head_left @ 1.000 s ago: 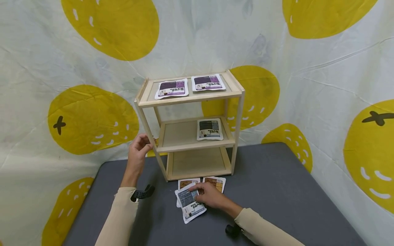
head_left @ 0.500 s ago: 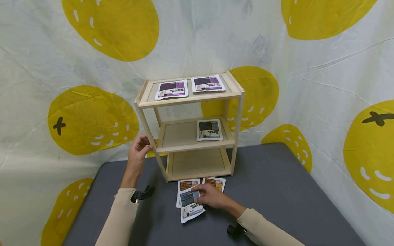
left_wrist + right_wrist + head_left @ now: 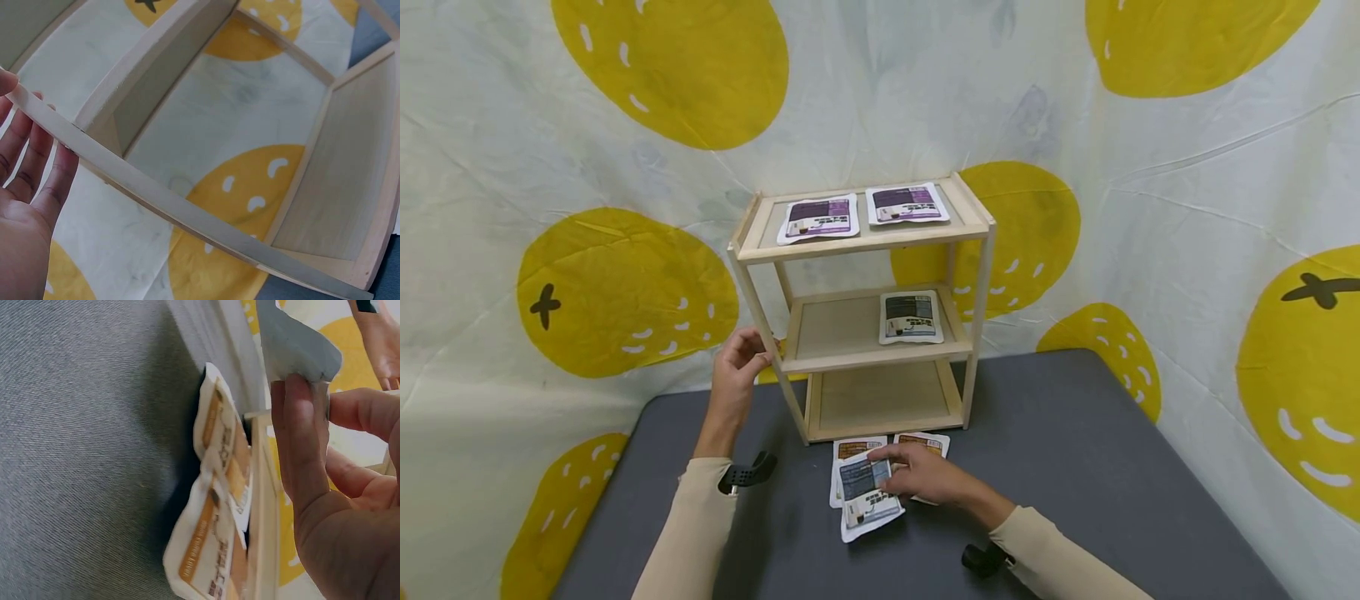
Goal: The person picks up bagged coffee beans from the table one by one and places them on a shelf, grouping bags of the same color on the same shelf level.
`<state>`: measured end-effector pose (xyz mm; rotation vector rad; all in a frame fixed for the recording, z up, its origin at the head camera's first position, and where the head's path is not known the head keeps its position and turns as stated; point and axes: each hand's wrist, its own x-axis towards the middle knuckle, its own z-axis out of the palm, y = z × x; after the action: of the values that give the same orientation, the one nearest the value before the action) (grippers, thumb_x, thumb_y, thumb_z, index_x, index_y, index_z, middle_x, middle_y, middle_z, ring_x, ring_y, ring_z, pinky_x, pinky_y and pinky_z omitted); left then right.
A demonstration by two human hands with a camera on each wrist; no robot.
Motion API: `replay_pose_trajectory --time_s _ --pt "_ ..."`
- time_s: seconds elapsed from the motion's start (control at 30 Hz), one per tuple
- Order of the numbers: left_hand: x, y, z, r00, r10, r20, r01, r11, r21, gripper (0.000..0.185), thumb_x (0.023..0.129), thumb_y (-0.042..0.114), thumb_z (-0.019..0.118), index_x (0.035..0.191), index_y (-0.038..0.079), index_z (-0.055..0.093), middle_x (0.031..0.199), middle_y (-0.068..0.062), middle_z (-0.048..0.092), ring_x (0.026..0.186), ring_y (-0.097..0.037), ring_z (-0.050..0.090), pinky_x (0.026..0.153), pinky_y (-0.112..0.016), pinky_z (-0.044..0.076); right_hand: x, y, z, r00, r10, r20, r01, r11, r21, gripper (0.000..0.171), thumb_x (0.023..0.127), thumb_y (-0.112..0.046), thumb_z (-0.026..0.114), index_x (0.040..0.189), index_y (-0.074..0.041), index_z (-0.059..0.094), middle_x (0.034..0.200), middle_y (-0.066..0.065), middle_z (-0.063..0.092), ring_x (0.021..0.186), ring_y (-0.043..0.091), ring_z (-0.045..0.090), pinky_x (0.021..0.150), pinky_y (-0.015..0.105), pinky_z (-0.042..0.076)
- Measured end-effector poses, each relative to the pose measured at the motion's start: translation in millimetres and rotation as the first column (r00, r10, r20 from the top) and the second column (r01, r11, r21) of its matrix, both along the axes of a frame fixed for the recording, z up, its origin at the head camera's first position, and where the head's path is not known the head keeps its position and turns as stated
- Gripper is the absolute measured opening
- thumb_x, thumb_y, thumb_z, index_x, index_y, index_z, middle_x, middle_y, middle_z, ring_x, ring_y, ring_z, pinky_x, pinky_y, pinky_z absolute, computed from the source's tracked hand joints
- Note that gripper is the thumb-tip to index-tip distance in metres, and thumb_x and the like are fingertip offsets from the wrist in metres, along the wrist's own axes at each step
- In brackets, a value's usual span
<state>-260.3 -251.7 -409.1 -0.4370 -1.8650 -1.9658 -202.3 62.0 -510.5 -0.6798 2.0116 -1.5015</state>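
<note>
My left hand [image 3: 734, 379] grips the left front post [image 3: 137, 172] of a small three-tier wooden shelf [image 3: 859, 364]. In the left wrist view the thumb is on one side of the post and the fingers reach behind it. My right hand [image 3: 928, 477] pinches a white pouch with a blue-grey label [image 3: 867, 504] by its side edge. The right wrist view has this pouch [image 3: 299, 344] raised off the table, thumb and fingers on opposite faces. Below it lie two orange-labelled pouches [image 3: 215, 540], partly hidden by the hand and held pouch in the head view.
Two purple-labelled pouches [image 3: 908, 203] lie side by side on the top tier. One dark-labelled pouch [image 3: 912, 317] lies on the right of the middle tier. The shelf stands on a grey table [image 3: 1075, 467] against a fabric backdrop with yellow fruit.
My right hand has shifted slightly right with the blue-grey pouch, which has turned a little straighter. The left hand stays on the post.
</note>
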Motion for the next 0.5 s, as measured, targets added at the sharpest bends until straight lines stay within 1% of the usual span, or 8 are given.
replay_pose_trajectory --time_s 0.07,0.1,0.13,0.17,0.23,0.27,0.37,0.5 --pt "0.3 0 -0.1 1.000 -0.002 0.003 0.002 1.000 0.000 0.026 0.093 -0.010 0.059 0.119 -0.014 0.055 0.097 -0.004 0.068 0.089 -0.019 0.062 0.078 -0.025 0.054 0.1 2 2.8 1.000 0.004 0.003 -0.004 1.000 -0.004 0.050 0.091 -0.006 0.066 0.140 0.000 0.057 0.108 0.013 0.071 0.073 0.012 0.062 0.064 0.030 0.054" --pt "0.5 0 -0.2 1.000 -0.003 0.003 0.003 1.000 0.001 0.026 0.093 -0.010 0.059 0.119 -0.014 0.055 0.097 -0.003 0.068 0.089 -0.019 0.062 0.078 -0.025 0.054 0.0 3 4.4 1.000 0.007 0.003 -0.007 1.000 -0.008 0.051 0.091 -0.006 0.066 0.141 0.000 0.056 0.117 0.014 0.069 0.077 0.012 0.065 0.067 0.031 0.056" --pt "0.5 0 -0.3 1.000 -0.005 0.004 0.005 1.000 0.001 0.026 0.093 -0.010 0.059 0.119 -0.014 0.055 0.097 -0.002 0.068 0.090 -0.019 0.062 0.078 -0.025 0.054 -0.1 5 6.0 1.000 0.008 0.013 -0.007 1.000 -0.022 0.051 0.091 -0.006 0.066 0.141 0.001 0.056 0.122 0.016 0.067 0.082 0.013 0.066 0.068 0.032 0.057" --pt "0.6 0 -0.3 1.000 -0.007 0.004 0.007 1.000 0.002 0.026 0.093 -0.010 0.059 0.119 -0.014 0.055 0.097 -0.002 0.068 0.090 -0.019 0.062 0.078 -0.025 0.054 -0.3 6 7.3 1.000 0.006 0.017 -0.006 1.000 -0.023 0.051 0.092 -0.006 0.066 0.142 0.001 0.055 0.124 0.016 0.066 0.084 0.013 0.067 0.069 0.032 0.058" --pt "0.7 0 -0.5 1.000 -0.009 0.004 0.009 1.000 0.001 0.026 0.093 -0.010 0.059 0.119 -0.014 0.055 0.097 -0.002 0.068 0.090 -0.019 0.062 0.078 -0.025 0.054 -0.4 8 10.0 1.000 0.003 0.022 -0.002 1.000 -0.023 0.052 0.092 -0.007 0.066 0.142 0.001 0.055 0.122 0.016 0.067 0.087 0.014 0.069 0.071 0.032 0.058" --pt "0.8 0 -0.5 1.000 -0.009 0.005 0.009 1.000 0.000 0.026 0.094 -0.009 0.059 0.119 -0.013 0.055 0.097 -0.002 0.068 0.090 -0.020 0.062 0.079 -0.026 0.054 -0.3 9 11.4 1.000 0.002 0.025 -0.001 1.000 -0.026 0.052 0.092 -0.007 0.067 0.142 0.001 0.055 0.118 0.015 0.069 0.087 0.014 0.069 0.070 0.032 0.059" --pt "0.5 0 -0.6 1.000 -0.006 0.009 0.006 1.000 -0.004 0.026 0.094 -0.009 0.059 0.120 -0.013 0.055 0.098 -0.003 0.068 0.091 -0.019 0.062 0.079 -0.025 0.054 0.3 11 15.1 0.999 0.007 0.033 -0.006 0.999 -0.036 0.053 0.092 -0.007 0.067 0.142 0.002 0.054 0.105 0.011 0.071 0.083 0.014 0.068 0.069 0.030 0.057" --pt "-0.2 -1 -1.0 1.000 -0.006 0.015 0.006 1.000 -0.003 0.026 0.095 -0.008 0.059 0.120 -0.012 0.055 0.099 -0.004 0.067 0.091 -0.019 0.062 0.080 -0.025 0.054 1.4 13 20.7 0.999 0.021 0.028 -0.019 0.998 -0.058 0.055 0.091 -0.004 0.067 0.143 0.006 0.051 0.091 0.007 0.065 0.072 0.013 0.060 0.064 0.029 0.053"
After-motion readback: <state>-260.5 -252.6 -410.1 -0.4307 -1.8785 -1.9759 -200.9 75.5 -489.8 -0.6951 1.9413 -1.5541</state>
